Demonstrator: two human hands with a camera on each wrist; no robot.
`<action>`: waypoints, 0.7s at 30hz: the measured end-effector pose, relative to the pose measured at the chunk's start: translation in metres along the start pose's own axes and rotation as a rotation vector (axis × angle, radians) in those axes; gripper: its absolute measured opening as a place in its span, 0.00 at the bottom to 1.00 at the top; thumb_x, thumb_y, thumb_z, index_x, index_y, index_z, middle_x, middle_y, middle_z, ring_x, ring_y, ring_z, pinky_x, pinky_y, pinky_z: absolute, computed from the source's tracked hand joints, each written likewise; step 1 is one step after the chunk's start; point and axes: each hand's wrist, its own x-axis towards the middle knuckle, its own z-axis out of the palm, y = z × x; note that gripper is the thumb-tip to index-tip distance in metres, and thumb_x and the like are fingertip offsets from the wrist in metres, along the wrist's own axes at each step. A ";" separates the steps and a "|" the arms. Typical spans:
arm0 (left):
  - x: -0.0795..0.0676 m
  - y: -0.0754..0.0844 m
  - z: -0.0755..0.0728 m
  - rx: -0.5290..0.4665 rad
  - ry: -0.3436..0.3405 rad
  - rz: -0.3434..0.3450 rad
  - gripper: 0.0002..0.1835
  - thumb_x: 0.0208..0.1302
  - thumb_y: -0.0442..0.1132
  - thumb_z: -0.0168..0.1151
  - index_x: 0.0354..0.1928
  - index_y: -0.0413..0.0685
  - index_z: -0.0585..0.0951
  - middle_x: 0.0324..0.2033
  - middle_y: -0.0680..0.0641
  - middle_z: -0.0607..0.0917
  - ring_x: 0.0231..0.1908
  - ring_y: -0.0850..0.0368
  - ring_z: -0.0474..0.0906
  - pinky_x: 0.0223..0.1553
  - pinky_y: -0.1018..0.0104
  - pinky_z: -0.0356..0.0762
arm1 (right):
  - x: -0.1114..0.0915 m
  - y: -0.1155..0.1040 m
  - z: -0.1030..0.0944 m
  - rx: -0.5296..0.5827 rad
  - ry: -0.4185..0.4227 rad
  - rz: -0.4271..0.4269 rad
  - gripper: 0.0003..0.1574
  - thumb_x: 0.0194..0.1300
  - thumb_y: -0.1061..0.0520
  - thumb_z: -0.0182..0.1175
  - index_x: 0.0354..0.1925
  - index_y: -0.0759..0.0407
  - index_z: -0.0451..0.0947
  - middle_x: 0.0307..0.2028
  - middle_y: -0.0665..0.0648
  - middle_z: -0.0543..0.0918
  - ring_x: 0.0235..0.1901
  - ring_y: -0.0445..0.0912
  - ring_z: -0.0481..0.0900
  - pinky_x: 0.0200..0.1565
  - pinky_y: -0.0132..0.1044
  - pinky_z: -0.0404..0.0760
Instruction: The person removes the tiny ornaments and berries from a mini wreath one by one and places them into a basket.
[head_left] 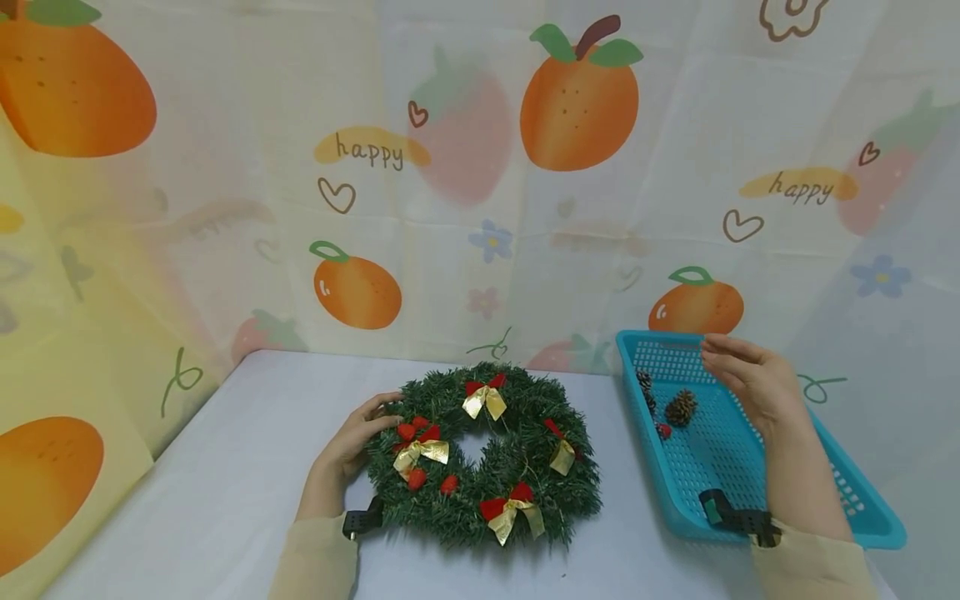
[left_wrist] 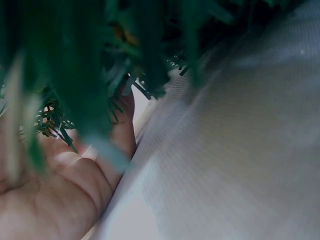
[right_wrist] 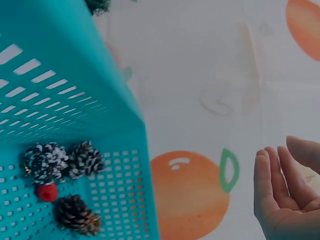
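Observation:
A green artificial wreath (head_left: 480,517) lies on the white table, with red-and-gold bows and several small red berries (head_left: 417,479) on it. My left hand (head_left: 358,437) holds the wreath at its left edge. In the left wrist view, the palm (left_wrist: 55,195) is close under the green needles (left_wrist: 75,65), which hide most of the fingers. Over the blue basket (head_left: 667,508) is my right hand (head_left: 761,387), its fingers loosely bent with nothing in them. Inside the basket lie a brown pine cone (head_left: 681,407), white-tipped pine cones (right_wrist: 86,159) and a red berry (right_wrist: 47,192).
The basket stands right of the wreath, its raised perforated walls (right_wrist: 65,65) around the cones. Behind the table (head_left: 247,433) hangs a cloth (head_left: 465,267) printed with oranges and strawberries. More printed cloth (head_left: 67,350) hangs along the left side.

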 end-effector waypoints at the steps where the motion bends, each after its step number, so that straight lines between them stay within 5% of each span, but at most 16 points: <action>1: 0.000 0.000 0.000 0.004 -0.001 0.000 0.29 0.68 0.38 0.58 0.69 0.39 0.67 0.78 0.39 0.52 0.78 0.33 0.37 0.71 0.24 0.35 | -0.001 -0.002 0.002 0.000 -0.006 -0.012 0.15 0.68 0.66 0.58 0.47 0.51 0.84 0.42 0.43 0.88 0.44 0.33 0.86 0.46 0.24 0.84; 12: 0.002 -0.003 0.000 -0.025 0.005 -0.020 0.27 0.68 0.39 0.59 0.68 0.42 0.69 0.78 0.40 0.52 0.79 0.35 0.36 0.70 0.23 0.33 | -0.009 -0.014 0.025 0.037 -0.019 -0.062 0.16 0.66 0.68 0.59 0.49 0.55 0.85 0.43 0.46 0.89 0.43 0.37 0.88 0.47 0.26 0.84; 21: 0.003 -0.003 -0.002 0.041 -0.019 -0.039 0.30 0.68 0.42 0.59 0.70 0.46 0.67 0.78 0.41 0.52 0.78 0.33 0.42 0.68 0.20 0.37 | -0.014 -0.008 0.040 -0.079 -0.050 -0.130 0.17 0.67 0.67 0.60 0.50 0.55 0.85 0.42 0.44 0.90 0.42 0.35 0.88 0.48 0.21 0.82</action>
